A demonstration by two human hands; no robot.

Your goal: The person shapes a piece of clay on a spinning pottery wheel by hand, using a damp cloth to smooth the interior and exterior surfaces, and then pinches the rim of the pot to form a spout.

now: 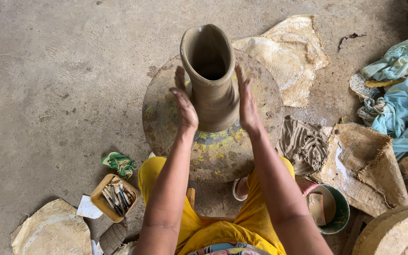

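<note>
Both our hands lie flat with fingers straight against the tall wet clay vessel (212,80) in the head view, the left hand (184,105) pressed to its near-left wall and the right hand (246,101) to its right wall, gripping nothing, while the vessel stands upright at the middle of the round wheel disc (213,156) on the concrete floor (62,71). We judge the soft wall could buckle or lean if one palm pushes harder than the other, since the flared mouth already looks oval. Our yellow-clad knees (154,172) sit close under the disc, so a bump could jolt it.
</note>
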